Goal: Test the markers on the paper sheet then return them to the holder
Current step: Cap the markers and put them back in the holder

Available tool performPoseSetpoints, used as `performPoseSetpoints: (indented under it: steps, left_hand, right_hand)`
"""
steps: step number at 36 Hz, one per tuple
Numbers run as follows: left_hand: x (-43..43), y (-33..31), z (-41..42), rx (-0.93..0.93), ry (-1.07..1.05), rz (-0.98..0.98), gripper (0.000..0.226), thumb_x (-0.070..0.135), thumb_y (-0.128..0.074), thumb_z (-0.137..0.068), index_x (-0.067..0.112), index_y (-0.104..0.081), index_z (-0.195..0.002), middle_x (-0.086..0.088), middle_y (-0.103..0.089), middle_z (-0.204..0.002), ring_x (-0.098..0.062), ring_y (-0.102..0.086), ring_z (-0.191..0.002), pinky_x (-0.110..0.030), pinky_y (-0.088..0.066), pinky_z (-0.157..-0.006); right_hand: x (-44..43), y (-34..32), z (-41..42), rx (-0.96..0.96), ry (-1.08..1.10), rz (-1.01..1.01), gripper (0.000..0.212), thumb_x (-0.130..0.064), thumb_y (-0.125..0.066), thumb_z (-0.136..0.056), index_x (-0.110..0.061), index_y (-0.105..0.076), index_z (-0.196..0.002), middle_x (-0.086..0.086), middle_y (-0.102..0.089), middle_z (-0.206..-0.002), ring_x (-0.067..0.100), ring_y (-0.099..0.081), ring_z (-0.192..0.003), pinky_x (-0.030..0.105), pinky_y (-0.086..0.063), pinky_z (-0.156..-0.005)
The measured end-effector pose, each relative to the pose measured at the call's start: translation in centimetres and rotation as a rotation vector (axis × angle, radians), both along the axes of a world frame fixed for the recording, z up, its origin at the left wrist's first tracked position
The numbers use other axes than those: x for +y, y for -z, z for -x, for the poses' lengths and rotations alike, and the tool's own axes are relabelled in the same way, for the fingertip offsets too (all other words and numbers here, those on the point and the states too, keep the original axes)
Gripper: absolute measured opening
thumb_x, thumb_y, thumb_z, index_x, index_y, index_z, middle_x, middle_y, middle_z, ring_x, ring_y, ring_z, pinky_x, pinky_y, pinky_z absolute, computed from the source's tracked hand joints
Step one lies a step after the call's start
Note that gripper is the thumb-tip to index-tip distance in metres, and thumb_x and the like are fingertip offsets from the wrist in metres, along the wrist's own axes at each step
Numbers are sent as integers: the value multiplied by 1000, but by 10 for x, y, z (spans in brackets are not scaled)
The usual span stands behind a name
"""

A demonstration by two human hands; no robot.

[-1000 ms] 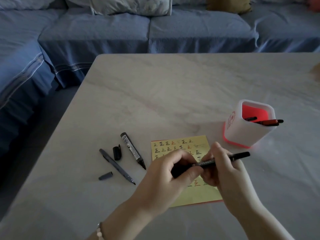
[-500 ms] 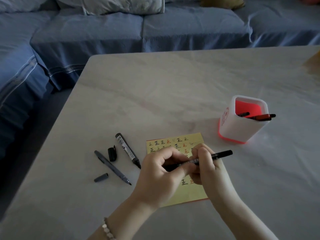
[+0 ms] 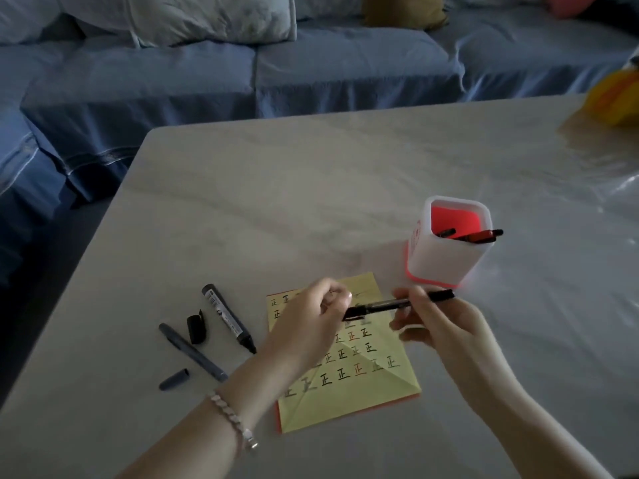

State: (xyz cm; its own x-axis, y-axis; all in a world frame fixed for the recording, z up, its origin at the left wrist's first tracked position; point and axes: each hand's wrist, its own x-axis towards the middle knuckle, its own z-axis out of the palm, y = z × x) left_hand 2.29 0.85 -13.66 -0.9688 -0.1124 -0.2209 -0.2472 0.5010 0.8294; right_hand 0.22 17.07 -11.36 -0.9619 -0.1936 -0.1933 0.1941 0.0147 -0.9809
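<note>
A pale marble-patterned table (image 3: 311, 188) fills the view, with a blue-covered sofa (image 3: 311, 74) and light cushions (image 3: 207, 15) behind it; the room is dim. On the table lies a yellow paper sheet (image 3: 377, 392) marked with rows of black and red characters. Behind it and to the right stands a white holder (image 3: 449, 257) with a red inside, holding two pens whose ends lean over its right rim. Left of the sheet lie an uncapped thick marker (image 3: 228, 318), its black cap (image 3: 197, 324), a thin grey pen (image 3: 192, 352) and a small grey cap (image 3: 174, 379).

Above the sheet, the right hand (image 3: 439, 326) is closed around the rear half of a thin black pen (image 3: 397, 304), held level. The left hand (image 3: 311, 323), a bead bracelet (image 3: 233, 414) on its wrist, is curled at the pen's front end, fingers together there.

Compared with half a second earlier, both hands are higher and further apart, more of the pen's barrel shows between them, and more of the sheet's lower rows can be seen.

The left hand hides the pen's front end, so whether a cap is on or coming off cannot be told. Both hands are motion-blurred. A yellow object (image 3: 619, 98) at the right edge is cut off.
</note>
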Motion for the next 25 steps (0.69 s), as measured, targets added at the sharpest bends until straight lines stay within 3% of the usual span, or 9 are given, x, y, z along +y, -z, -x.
performPoseSetpoints:
  steps: [4,7,10,12,14,17,21,25]
  left_hand:
    - [0,7,12,-87,-29,29,19,33,-42,-94,27,-48,-111,-6,-65,-85,-8,-46,-51,-22,-40,-52]
    - [1,10,14,-113,-28,34,17,30,-45,-93,28,-49,-109,-3,-66,-87,-12,-53,-59,-27,-43,-57]
    - [3,10,12,-100,-9,75,19,28,-47,-92,27,-50,-110,3,-64,-85,-14,-58,-66,-26,-45,-60]
    - [4,8,11,-80,-5,71,17,25,-47,-92,28,-49,-108,2,-64,-84,-10,-54,-61,-23,-42,-56]
    - [3,5,10,-72,-11,39,16,23,-46,-92,30,-48,-106,-1,-65,-85,-11,-56,-64,-23,-44,-55]
    - [0,2,8,-74,-7,63,17,27,-44,-92,33,-44,-108,8,-63,-89,-4,-59,-75,-17,-42,-58]
    - [-6,3,5,-81,1,76,21,29,-43,-92,30,-45,-113,10,-61,-95,1,-56,-88,-18,-44,-68]
    - [-9,7,1,-68,-20,58,18,27,-45,-93,29,-48,-111,7,-62,-97,-3,-58,-89,-19,-46,-70]
  right_hand:
    - [34,-16,9,630,181,-309,12,-36,-51,-89,-35,-60,-82,-19,-60,-83,8,-60,-70,11,-48,-65]
    - [51,-26,26,842,282,-397,18,-37,-46,-90,-27,-60,-93,-17,-47,-98,27,-59,-80,21,-53,-74]
    - [54,-26,48,863,350,-495,16,-14,-55,-88,-8,-62,-102,-3,-53,-96,25,-61,-79,13,-51,-77]
    - [49,-21,61,823,379,-566,22,-4,-59,-84,-5,-59,-106,0,-57,-90,21,-61,-75,12,-48,-70]
    - [41,-15,70,746,363,-591,32,-6,-61,-83,-11,-52,-113,-1,-59,-81,20,-58,-71,22,-43,-67]
    - [36,-6,76,730,370,-614,32,-10,-64,-82,-22,-48,-108,-2,-58,-74,20,-53,-64,22,-32,-59]
    - [36,3,74,792,359,-683,11,-12,-66,-80,-16,-63,-89,7,-65,-66,31,-60,-59,33,-46,-53]
    - [35,7,71,918,336,-886,19,-17,-62,-82,-13,-70,-98,9,-73,-77,28,-64,-56,24,-39,-48]
